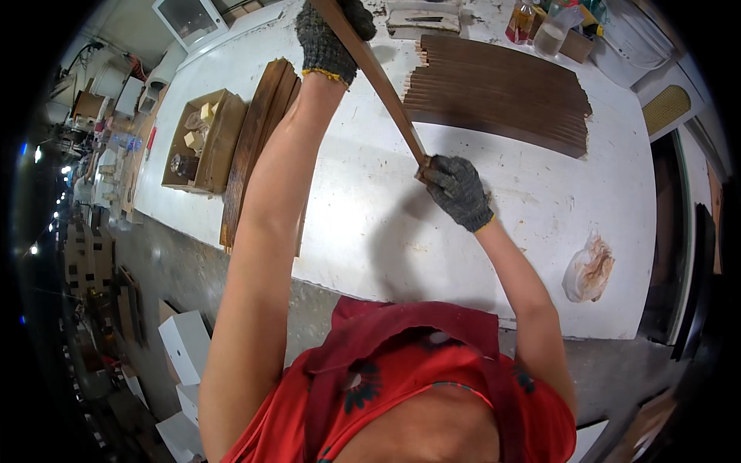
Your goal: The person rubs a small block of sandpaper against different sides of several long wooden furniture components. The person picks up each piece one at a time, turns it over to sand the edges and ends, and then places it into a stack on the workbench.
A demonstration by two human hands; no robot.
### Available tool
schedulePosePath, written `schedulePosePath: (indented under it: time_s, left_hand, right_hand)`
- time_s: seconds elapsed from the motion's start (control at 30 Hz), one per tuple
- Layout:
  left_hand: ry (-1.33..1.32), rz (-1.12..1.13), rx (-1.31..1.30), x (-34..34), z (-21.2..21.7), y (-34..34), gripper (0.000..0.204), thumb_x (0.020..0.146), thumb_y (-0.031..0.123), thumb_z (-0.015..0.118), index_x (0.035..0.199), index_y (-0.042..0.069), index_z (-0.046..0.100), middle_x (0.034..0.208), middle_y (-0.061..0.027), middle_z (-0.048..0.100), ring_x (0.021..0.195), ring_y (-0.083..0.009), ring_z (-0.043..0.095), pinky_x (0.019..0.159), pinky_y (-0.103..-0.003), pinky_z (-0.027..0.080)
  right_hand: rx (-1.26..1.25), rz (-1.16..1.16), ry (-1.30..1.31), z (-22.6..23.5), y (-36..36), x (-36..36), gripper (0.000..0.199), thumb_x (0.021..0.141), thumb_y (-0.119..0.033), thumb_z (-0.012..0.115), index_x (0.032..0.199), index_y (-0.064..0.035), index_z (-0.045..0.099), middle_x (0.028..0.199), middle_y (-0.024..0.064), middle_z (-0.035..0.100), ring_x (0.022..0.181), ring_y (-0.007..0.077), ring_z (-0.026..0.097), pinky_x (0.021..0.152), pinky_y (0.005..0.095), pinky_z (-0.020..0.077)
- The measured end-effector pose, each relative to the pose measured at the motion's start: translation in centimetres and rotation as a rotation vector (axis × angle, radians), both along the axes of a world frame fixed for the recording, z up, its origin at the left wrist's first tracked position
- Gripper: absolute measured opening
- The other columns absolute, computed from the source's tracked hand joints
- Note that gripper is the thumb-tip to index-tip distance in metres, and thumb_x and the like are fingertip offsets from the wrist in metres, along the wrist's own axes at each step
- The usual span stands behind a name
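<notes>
Between my two gloved hands runs a long brown wooden strip point(384, 86), slanting from the top of the view down to the right above the white table. My left hand point(330, 38), in a dark grey knit glove, is closed on its far part; some of those fingers are hidden behind the wood. At the near end, my right hand point(458, 190) in a matching glove grips the strip with curled fingers. Beyond my right hand lies a row of dark brown wooden strips point(498, 91), set side by side. Another stack of brown strips point(258, 143) lies beside my left forearm.
A cardboard box point(217, 150) with pale blocks sits at the table's left. A crumpled, stained cloth or bag point(589, 270) lies at the right. Bottles point(520, 21) and a white bucket point(629, 46) stand at the far right. A shallow tray point(423, 19) is at the back.
</notes>
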State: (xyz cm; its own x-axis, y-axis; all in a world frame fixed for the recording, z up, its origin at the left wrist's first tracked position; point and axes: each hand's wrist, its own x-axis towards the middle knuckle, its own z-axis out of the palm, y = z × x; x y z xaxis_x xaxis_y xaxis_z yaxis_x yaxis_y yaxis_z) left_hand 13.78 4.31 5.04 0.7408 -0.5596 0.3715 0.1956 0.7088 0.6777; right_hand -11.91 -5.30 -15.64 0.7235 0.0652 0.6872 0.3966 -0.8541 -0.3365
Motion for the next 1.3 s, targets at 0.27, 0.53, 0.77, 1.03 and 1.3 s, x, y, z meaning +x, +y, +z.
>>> schedulePosePath:
  time_s: [0.27,0.53,0.77,1.03,1.3]
  left_hand:
    - [-0.028,0.247,0.143,-4.6,2.5,-0.4,0.041,0.098,0.042,0.048,0.085,0.005,0.061,0.058,-0.0019,0.049,0.05,-0.0156,0.046,0.047,-0.03,0.039]
    - [-0.339,0.35,0.175,-9.8,1.8,-3.0,0.021,0.094,0.026,0.063,0.103,0.007,0.062,0.088,0.0018,0.06,0.081,-0.0093,0.052,0.075,-0.026,0.043]
    - [-0.481,0.371,0.102,-12.2,1.4,-5.6,0.022,0.097,0.024,0.057,0.108,0.004,0.06,0.09,-0.0015,0.06,0.082,-0.0092,0.053,0.074,-0.026,0.045]
    - [-0.527,0.453,0.221,-9.5,0.8,-5.4,0.025,0.097,0.02,0.055,0.116,0.003,0.06,0.1,-0.0046,0.065,0.091,-0.0137,0.058,0.082,-0.028,0.046]
    - [-0.427,0.553,0.218,-4.8,-0.3,-5.5,0.02,0.097,0.025,0.059,0.097,0.006,0.062,0.081,0.0038,0.053,0.078,-0.0079,0.045,0.07,-0.023,0.038]
  right_hand:
    - [-0.007,0.083,0.559,1.3,-3.7,-2.8,0.025,0.079,-0.011,0.07,0.104,-0.0083,0.07,0.11,0.0112,0.063,0.086,0.0259,0.063,0.08,0.0381,0.0519]
    - [0.386,-0.221,-0.276,22.0,-4.1,-1.6,0.034,0.083,-0.008,0.07,0.117,-0.0078,0.065,0.113,0.0093,0.065,0.094,0.0191,0.064,0.081,0.0313,0.053]
    - [-0.073,-0.263,-0.801,30.5,-6.5,4.2,0.037,0.078,-0.008,0.073,0.115,-0.0079,0.066,0.117,0.0129,0.062,0.106,0.0285,0.059,0.092,0.0391,0.047]
    - [-0.187,-0.36,-0.69,22.3,-5.9,5.3,0.041,0.076,-0.012,0.078,0.115,-0.0152,0.066,0.115,0.0091,0.064,0.099,0.0241,0.063,0.084,0.0346,0.0518]
    - [-0.025,-0.206,-0.141,3.3,-2.8,1.3,0.04,0.07,-0.008,0.068,0.109,-0.0115,0.065,0.108,0.0101,0.062,0.093,0.0313,0.058,0.081,0.0428,0.0468]
